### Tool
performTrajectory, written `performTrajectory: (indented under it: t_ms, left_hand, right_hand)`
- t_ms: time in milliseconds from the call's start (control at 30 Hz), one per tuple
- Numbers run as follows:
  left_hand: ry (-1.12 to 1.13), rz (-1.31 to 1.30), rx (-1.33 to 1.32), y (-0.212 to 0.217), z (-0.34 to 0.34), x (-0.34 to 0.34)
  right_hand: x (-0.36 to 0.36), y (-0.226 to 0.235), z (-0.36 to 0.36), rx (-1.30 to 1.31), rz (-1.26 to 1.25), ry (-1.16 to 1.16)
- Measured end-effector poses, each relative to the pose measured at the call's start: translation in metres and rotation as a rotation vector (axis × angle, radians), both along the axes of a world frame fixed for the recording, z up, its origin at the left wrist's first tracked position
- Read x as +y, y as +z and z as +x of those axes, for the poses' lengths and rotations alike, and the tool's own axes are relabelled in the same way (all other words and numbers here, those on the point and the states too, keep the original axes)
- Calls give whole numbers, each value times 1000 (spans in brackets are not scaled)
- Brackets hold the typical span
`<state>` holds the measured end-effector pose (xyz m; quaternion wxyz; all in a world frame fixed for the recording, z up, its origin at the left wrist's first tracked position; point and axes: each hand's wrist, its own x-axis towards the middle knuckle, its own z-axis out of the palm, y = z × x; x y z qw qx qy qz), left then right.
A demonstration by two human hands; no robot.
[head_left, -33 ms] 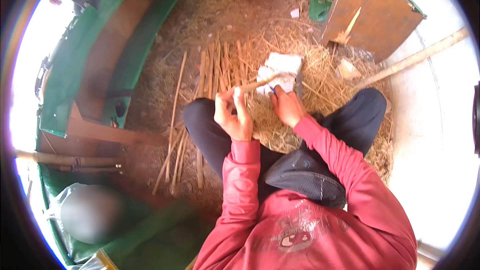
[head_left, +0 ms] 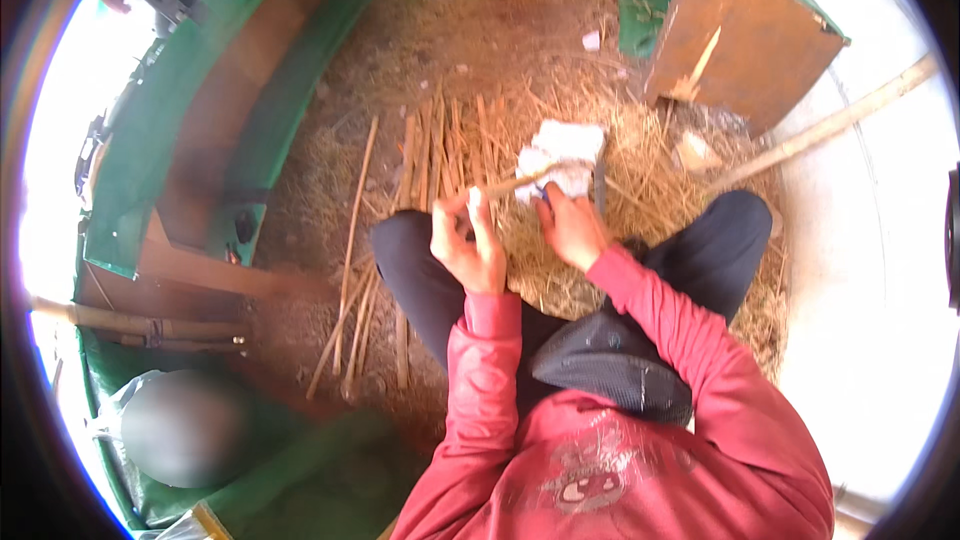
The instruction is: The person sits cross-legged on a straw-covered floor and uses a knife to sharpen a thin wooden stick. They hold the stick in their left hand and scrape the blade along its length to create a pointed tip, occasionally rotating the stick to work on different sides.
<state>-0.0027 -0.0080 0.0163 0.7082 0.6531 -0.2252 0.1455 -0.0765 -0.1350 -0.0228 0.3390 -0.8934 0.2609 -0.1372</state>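
My left hand (head_left: 470,245) is closed on a thin bamboo stick (head_left: 512,184), pinching it between thumb and fingers. The stick points away to the right, its far end over a crumpled white cloth (head_left: 560,143) on the straw. Close to that end, my right hand (head_left: 576,230) is closed on a small blue object (head_left: 546,194). Most of that object is hidden by the fingers, so its kind is unclear. A dark narrow strip (head_left: 600,185) lies along the cloth's right side.
Several bamboo strips (head_left: 408,155) lie on the ground ahead and left of my crossed legs. Green-covered boards (head_left: 235,145) stand at the left, a brown wooden panel (head_left: 745,50) at the far right. A pole (head_left: 835,125) leans at the right. A dark cap (head_left: 610,365) rests in my lap.
The view has tilted slightly, so the cloth and the ground strips appear a little lower. Both hands keep their hold, with the stick in nearly the same place.
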Motion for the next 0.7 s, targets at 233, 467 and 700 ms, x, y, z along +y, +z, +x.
performTrajectory:
  t_ms: [233,467,700]
  left_hand:
    - [-15,-34,-47,-8,-13,-1]
    - [-62,15,-71,2,-6,3]
    - [-22,101,-174,-1,-4,2]
  right_hand:
    - [-22,-46,3,92,-83,-42]
    - [0,21,1,-9,-7,103]
    - [-26,26,-18,-218,116,360]
